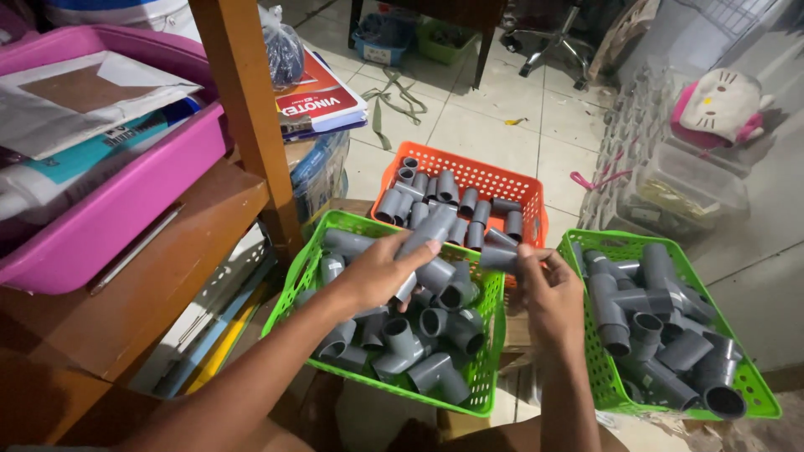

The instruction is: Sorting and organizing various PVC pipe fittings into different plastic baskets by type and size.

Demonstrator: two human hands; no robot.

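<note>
Plastic baskets [469, 393] on tiled floor [494, 125]

I see grey pipe [423, 238] in left hand [377, 272], tilted, above near left basket. Short grey fitting [499, 256] in right hand [548, 293], level, just right of pipe, apart.

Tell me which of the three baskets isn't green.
The orange basket, farthest from the hands, behind the two green baskets. It holds short straight grey pipe couplings.
</note>
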